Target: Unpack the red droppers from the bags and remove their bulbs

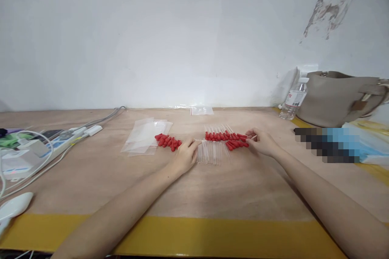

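Droppers (225,136), bags (146,137) on table (243,186)

Both my bare forearms stretch forward, converging. My left hand (184,157) lies palm-down, fingers loosely curled; my right hand (261,141) is cupped, fingertips pinched together.

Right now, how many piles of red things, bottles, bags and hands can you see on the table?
Piles of red bulbs: 2
Water bottle: 1
Beige bag: 1
Hands: 2, left hand, right hand
Total: 6
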The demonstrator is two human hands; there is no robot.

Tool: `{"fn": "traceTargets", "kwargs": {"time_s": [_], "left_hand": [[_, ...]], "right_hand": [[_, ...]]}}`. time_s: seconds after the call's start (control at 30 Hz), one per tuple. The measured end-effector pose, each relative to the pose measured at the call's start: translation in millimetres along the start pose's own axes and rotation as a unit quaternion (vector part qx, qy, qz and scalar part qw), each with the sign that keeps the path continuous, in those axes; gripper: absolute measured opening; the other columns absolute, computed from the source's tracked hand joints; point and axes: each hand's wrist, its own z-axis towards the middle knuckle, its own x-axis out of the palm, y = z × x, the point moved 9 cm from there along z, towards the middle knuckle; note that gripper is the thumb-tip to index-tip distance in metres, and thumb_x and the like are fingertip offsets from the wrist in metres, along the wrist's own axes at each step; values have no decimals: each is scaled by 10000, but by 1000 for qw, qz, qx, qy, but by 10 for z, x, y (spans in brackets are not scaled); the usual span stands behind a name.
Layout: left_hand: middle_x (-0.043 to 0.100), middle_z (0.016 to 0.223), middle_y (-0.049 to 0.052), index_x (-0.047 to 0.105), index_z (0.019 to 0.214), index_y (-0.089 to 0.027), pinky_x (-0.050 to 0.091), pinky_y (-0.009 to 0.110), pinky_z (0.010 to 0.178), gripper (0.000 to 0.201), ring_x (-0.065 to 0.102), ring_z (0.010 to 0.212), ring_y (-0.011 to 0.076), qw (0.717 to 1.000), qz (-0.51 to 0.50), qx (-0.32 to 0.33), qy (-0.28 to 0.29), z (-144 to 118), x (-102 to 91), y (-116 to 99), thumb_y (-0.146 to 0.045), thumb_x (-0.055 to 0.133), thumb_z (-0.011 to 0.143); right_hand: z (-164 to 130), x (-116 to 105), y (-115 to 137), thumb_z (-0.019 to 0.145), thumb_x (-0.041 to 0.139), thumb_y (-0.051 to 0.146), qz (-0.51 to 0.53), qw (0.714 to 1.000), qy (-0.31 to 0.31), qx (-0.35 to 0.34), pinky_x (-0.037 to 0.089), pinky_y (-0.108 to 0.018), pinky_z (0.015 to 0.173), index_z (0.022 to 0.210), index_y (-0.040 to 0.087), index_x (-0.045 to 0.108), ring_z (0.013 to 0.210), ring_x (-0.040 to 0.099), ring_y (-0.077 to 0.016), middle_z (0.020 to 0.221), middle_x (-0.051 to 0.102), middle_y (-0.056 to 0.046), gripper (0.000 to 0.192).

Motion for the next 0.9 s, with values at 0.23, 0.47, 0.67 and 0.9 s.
{"fn": "traceTargets", "kwargs": {"time_s": [0.23, 0.47, 0.67, 0.9], "left_hand": [[514, 749, 25, 509, 765, -171, 439, 240, 622, 136, 505, 671, 132, 1000, -15, 19, 17, 8, 37, -78, -88, 402, 779], [557, 914, 72, 559, 938, -152, 476, 274, 718, 182, 549, 793, 154, 996, -71, 24, 50, -11, 55, -182, -234, 494, 789], [562, 944, 104, 581, 992, -123, 477, 320, 755, 327, 546, 849, 191, 996, -52, 26, 69, -23, 74, -210, -359, 538, 769], [533, 1161, 89, 553, 1090, -184, 371, 418, 930, 404, 464, 1086, 244, 994, -24, 34, 105, -63, 127, -168, -427, 541, 767]], "right_hand": [[50, 2, -19, 703, 520, 303, -30, 1000, 1, 7, 404, -217, 544, 698, 181, 612, 580, 558, -122, 671, 641, -7, 154], [354, 52, -28, 700, 508, 321, -75, 996, 4, 46, 390, -225, 558, 720, 183, 648, 644, 572, -142, 709, 658, -22, 198], [618, 201, -35, 619, 572, 407, -132, 982, 30, 132, 388, -270, 588, 687, 214, 662, 698, 592, -192, 707, 656, -42, 223], [780, 410, -158, 504, 665, 393, -145, 968, 60, 197, 425, -346, 574, 567, 142, 613, 668, 595, -267, 591, 610, -101, 264]]}}
